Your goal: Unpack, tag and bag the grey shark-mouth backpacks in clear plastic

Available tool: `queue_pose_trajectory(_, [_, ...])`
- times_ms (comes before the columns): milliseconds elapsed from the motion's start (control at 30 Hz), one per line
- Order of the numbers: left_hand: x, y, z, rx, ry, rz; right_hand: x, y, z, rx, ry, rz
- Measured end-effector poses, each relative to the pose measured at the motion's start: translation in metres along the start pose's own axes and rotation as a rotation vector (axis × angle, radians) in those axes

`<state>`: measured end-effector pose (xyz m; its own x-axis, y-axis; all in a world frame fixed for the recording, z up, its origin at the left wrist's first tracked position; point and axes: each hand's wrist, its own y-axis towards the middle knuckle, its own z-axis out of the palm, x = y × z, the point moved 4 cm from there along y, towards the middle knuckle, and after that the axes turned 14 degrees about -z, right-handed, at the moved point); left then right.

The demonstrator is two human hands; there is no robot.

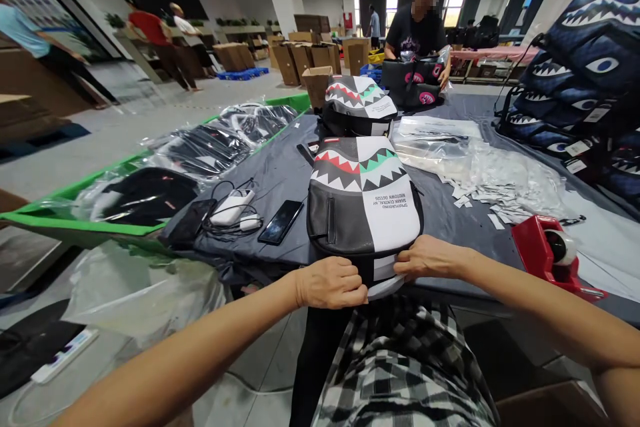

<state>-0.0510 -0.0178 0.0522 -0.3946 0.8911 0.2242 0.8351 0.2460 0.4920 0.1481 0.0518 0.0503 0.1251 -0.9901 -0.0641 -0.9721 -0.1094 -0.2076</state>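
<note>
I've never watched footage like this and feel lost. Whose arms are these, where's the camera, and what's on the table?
There's no machine here. One person wears a camera on their head, looking forward and down, so you see their own bare arms. The left hand and right hand are at the near end of a shark-tooth backpack; exactly what the fingers pinch is unclear. On the dark-covered table are a phone, a similar backpack behind, clear plastic bags and a red tape dispenser. Across it, another person handles a dark bag.
</note>
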Motion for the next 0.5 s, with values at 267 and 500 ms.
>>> queue_pose_trajectory(267, [-0.021, -0.01, -0.002, 0.079, 0.013, 0.002, 0.013, -0.004, 0.005, -0.061, -0.107, -0.094])
queue_pose_trajectory(500, [-0.046, -0.025, 0.011, 0.087, 0.065, -0.076, 0.038, -0.014, 0.057, -0.377, -0.286, -0.091])
